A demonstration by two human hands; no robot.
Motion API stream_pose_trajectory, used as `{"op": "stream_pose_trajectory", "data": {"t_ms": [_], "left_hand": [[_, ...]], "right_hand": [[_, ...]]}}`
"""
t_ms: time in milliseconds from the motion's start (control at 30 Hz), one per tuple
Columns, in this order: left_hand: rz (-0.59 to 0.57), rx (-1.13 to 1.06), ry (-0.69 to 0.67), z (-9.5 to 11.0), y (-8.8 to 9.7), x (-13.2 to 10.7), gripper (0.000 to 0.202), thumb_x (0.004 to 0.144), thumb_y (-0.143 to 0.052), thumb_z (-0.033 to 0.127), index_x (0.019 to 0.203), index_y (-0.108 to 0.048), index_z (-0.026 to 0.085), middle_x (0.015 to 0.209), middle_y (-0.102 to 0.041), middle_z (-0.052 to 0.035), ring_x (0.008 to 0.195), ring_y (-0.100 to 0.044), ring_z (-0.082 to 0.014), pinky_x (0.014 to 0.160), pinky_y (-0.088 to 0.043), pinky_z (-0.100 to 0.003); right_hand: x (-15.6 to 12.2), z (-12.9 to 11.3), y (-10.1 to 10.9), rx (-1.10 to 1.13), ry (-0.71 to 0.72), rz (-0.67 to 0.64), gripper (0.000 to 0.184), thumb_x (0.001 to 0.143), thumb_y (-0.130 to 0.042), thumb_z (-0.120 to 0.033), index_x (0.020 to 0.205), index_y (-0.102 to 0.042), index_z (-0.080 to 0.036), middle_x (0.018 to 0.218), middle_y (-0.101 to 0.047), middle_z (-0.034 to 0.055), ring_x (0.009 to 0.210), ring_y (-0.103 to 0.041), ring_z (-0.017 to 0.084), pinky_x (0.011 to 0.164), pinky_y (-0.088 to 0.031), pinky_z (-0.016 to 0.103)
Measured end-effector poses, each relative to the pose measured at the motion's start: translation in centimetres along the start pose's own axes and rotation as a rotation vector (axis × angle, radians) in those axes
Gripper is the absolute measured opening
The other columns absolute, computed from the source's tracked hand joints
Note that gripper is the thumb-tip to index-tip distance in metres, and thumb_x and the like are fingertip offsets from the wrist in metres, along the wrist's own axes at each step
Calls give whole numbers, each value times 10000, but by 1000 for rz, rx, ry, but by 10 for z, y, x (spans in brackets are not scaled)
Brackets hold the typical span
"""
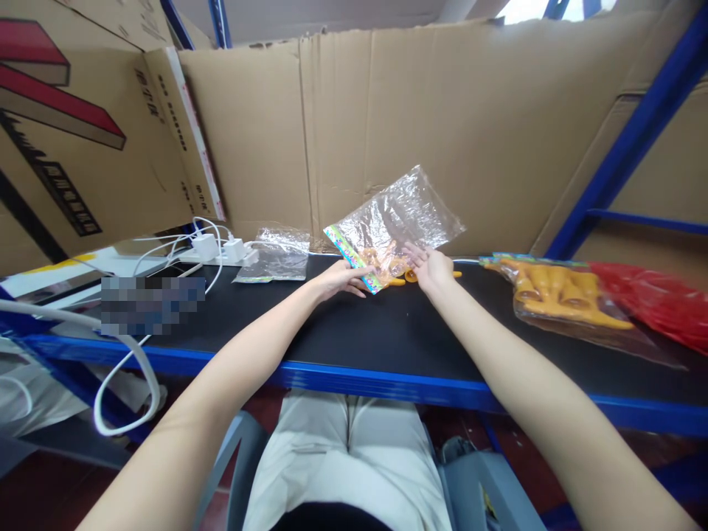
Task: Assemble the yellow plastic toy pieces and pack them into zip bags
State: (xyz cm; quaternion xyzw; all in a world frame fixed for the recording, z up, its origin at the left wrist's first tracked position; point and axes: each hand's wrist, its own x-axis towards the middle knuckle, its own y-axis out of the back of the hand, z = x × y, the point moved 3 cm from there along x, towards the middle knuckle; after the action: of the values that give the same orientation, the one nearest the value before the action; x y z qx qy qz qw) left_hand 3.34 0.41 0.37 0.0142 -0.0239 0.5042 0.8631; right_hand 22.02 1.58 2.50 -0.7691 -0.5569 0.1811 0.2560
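Above the shelf, a clear plastic bag point(409, 199) with a colourful printed header is tilted up. My left hand point(340, 280) grips the header edge between thumb and fingers. My right hand point(432, 269) lies at the bag's right side with its fingers stretched out; whether they touch the film is hard to tell. Orange-yellow plastic pieces point(410, 276) show behind and below the bag, partly hidden by it and by my right hand.
Another clear bag point(279, 254) lies flat at the back left, beside a white power strip point(248, 257) with plugs and cables. At right are a filled bag of orange-yellow pieces point(558, 291) and a red bundle point(653, 302). A cardboard wall point(442, 103) stands behind the black shelf point(354, 335).
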Motion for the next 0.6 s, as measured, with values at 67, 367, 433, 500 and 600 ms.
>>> {"op": "stream_pose_trajectory", "data": {"t_ms": [67,367,433,500,600], "left_hand": [[15,39,7,-3,1,1,312,685,-709,327,869,-637,86,771,-690,-128,646,-660,-194,579,-536,-288],[76,81,-37,2,6,2,295,710,-686,302,905,-639,85,724,-690,-115,586,-646,-165,547,-533,-263],[81,102,-34,2,7,1,312,718,-678,318,926,-641,88,713,-688,-112,564,-639,-156,546,-530,-260],[98,127,-24,1,9,1,322,717,-675,335,918,-645,84,685,-681,-110,542,-630,-152,537,-525,-256],[127,123,-44,1,12,2,322,703,-686,340,892,-644,83,669,-673,-103,545,-628,-155,528,-522,-258]], "right_hand": [[3,-1,2,5,-2,7,182,877,-322,-129,721,-380,-201,649,-650,16,611,-645,128,449,-471,191],[19,-10,14,39,24,118,165,859,-391,-116,708,-417,-179,605,-550,-26,502,-556,61,469,-470,170],[20,-12,15,34,46,115,163,843,-445,-132,688,-422,-177,565,-506,-49,455,-502,44,441,-442,150],[22,-12,16,32,72,107,188,820,-508,-158,660,-412,-180,524,-455,-70,418,-446,34,408,-409,136],[27,-13,17,29,119,84,244,779,-589,-202,633,-394,-185,489,-400,-88,397,-387,30,389,-385,130]]}}
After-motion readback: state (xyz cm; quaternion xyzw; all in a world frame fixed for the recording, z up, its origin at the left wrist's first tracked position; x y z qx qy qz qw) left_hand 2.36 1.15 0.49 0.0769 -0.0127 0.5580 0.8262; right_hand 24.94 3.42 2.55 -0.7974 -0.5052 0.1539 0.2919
